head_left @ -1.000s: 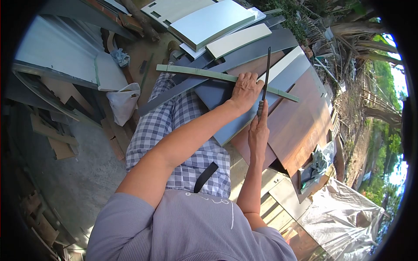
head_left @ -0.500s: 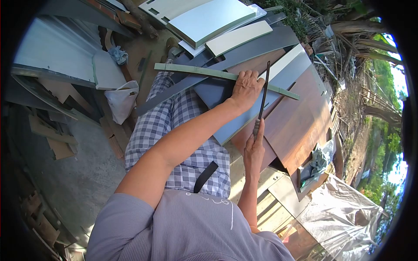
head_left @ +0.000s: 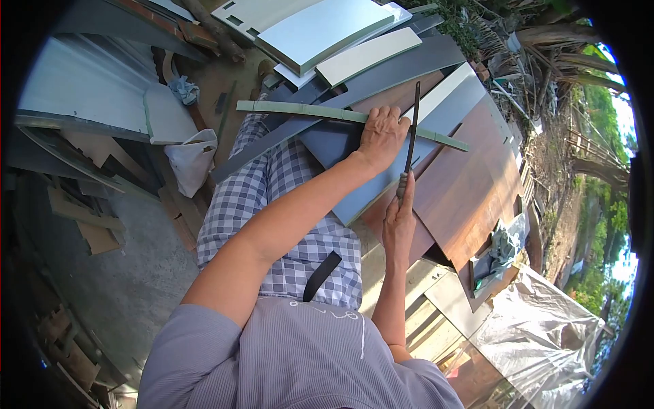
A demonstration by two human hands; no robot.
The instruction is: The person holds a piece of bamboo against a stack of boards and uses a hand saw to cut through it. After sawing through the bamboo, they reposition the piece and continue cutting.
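My left hand (head_left: 383, 138) is closed over a green bamboo strip (head_left: 293, 108), pressing it down on the stacked boards. The strip's long end reaches out to the left and its shorter end to the right. In my right hand (head_left: 400, 219) is a narrow dark hacksaw blade (head_left: 414, 126) with a wrapped grip, fingers closed round it. The blade lies across the strip just right of my left knuckles, its tip pointing away from me. Whether its edge has cut into the bamboo is too small to tell.
Under the strip lie a blue-grey board (head_left: 354, 187) and a brown wood panel (head_left: 470, 184). White panels (head_left: 323, 31) are piled beyond. A white bag (head_left: 192, 160) and scrap boards stand at left; a plastic sheet (head_left: 538, 327) is at lower right.
My right hand and the blade have slid a little away from me across the strip. My left hand keeps its hold, and the bamboo has hardly shifted.
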